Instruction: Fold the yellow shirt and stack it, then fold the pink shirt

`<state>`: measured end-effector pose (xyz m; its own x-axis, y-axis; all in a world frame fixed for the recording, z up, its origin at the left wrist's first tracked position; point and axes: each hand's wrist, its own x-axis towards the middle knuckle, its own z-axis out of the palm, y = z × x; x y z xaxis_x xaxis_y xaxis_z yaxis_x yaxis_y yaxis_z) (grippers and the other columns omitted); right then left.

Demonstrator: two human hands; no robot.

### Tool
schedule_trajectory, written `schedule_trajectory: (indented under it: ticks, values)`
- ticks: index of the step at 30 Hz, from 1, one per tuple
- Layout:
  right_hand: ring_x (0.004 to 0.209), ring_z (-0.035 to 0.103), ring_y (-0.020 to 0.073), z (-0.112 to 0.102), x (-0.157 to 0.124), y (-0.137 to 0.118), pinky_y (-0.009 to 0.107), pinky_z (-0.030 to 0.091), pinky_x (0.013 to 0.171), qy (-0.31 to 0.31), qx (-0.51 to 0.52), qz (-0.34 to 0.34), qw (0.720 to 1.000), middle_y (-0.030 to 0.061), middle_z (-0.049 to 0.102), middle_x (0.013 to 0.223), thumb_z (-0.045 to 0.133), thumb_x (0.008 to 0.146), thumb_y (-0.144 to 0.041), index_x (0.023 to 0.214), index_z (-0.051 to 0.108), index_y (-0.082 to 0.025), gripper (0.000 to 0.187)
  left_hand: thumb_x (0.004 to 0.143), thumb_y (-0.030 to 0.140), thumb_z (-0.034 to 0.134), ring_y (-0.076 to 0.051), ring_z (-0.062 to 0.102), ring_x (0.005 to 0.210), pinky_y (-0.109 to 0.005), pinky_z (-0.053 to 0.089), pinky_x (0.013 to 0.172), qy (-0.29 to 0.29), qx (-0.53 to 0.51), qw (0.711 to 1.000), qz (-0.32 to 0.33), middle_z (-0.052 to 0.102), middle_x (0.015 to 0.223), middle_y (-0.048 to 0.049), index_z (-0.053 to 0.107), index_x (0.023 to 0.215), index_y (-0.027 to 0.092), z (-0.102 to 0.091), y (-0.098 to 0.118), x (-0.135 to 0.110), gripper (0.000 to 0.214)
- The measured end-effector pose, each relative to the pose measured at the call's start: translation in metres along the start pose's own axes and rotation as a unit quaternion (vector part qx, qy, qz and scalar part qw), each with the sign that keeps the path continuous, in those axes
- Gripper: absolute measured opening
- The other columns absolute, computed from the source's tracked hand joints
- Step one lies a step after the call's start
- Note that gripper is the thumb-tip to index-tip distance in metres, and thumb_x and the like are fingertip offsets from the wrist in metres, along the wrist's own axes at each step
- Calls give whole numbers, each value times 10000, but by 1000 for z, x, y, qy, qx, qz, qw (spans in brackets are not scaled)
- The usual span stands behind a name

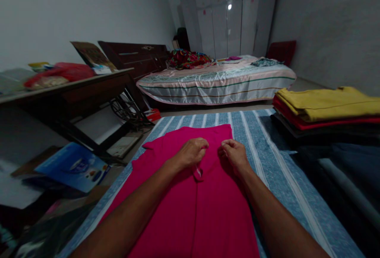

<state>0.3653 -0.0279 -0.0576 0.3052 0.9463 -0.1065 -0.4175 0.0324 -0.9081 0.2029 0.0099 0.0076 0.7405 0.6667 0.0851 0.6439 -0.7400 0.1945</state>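
Note:
A bright pink garment [190, 206] lies spread flat on a blue mat with white stripes [267, 163]. Both my hands rest on its upper middle, close together. My left hand [191, 153] has its fingers curled in a pinch on the pink fabric, with a small pink loop [198, 174] of the garment showing just under its wrist. My right hand [234, 155] is also curled, fingertips pressed onto the cloth near the garment's top edge. Both forearms stretch over the garment from the bottom of the view.
A stack of folded cloths, yellow [323, 101] on red on dark, stands at the right. Dark fabric [341, 179] lies beside it. A sewing machine table [74, 92] with clutter is at the left, a blue package [73, 167] on the floor, a bed [216, 78] beyond.

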Motion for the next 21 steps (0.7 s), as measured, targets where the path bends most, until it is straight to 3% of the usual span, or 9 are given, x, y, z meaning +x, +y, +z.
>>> schedule_trajectory:
  ticks: [3, 6, 9, 14, 17, 21]
  values:
    - [394, 457, 77, 0, 0, 0, 190, 319, 397, -2, 9, 2, 1000, -36, 552, 482, 643, 574, -328, 648, 563, -178, 186, 871, 170, 415, -206, 569, 1093, -341, 427, 983, 32, 18, 999, -37, 639, 1115, -99, 619, 1056, 160, 21, -3, 23, 276]
    - [401, 460, 83, 0, 1, 2, 197, 326, 407, -4, 0, -7, 1000, -33, 555, 483, 627, 581, -320, 638, 563, -178, 166, 920, 356, 437, -271, 408, 1323, -488, 346, 1065, -7, 54, 993, -108, 490, 1395, -141, 515, 1269, 193, 40, -9, 26, 393]
    - [419, 476, 96, 0, 3, 5, 210, 344, 427, -7, -26, -26, 999, -23, 569, 498, 600, 603, -308, 637, 573, -178, 138, 931, 448, 416, -292, 383, 1350, -542, 338, 1057, -29, 67, 989, -131, 446, 1437, -165, 480, 1310, 189, 45, -19, 22, 464]
    - [463, 499, 118, 0, 8, 13, 230, 376, 463, -18, -71, -53, 996, -18, 573, 517, 558, 628, -304, 619, 580, -184, 122, 931, 276, 398, -213, 528, 1225, -382, 400, 1057, 61, 39, 995, -61, 598, 1273, -132, 612, 1140, 143, 43, -25, 55, 327]
    - [486, 498, 122, -1, 10, 16, 235, 385, 484, -19, -99, -72, 992, -24, 564, 518, 562, 650, -347, 616, 587, -192, 161, 912, 189, 379, -180, 513, 1244, -336, 375, 1088, 45, 17, 999, 9, 593, 1306, -86, 610, 1169, 159, 51, -22, 90, 347]
    - [506, 488, 122, -2, 11, 17, 236, 392, 511, -16, -121, -87, 989, -33, 559, 530, 554, 669, -357, 628, 593, -201, 166, 914, 215, 407, -196, 448, 1312, -381, 341, 1117, 20, 21, 999, 36, 543, 1376, -75, 576, 1232, 176, 69, -24, 121, 362]
